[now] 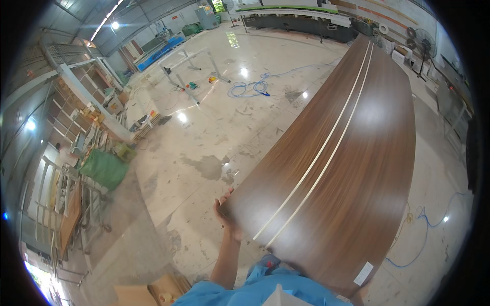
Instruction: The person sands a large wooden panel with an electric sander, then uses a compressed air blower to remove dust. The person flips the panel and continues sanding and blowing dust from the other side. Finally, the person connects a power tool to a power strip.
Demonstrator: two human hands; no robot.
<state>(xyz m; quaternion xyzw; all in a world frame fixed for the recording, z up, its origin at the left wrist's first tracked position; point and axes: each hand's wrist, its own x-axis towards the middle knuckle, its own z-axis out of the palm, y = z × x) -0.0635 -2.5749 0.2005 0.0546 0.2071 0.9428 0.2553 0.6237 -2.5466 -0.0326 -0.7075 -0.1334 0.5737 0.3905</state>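
Note:
A long brown wood-grain panel stretches from my body toward the far right. Two thin pale strips run lengthwise along its face, and a white label is stuck near its close right corner. My left hand is closed round the panel's near left corner, its fingertips showing past the edge and the palm partly underneath. Of my right arm only a sliver of skin shows below the near right corner; the fingers of that hand are hidden by the panel.
A coiled blue hose and a grey metal frame are on the floor ahead. Another blue hose trails at right, near a standing fan. Racks and a green sack line the left; brown cardboard lies near me.

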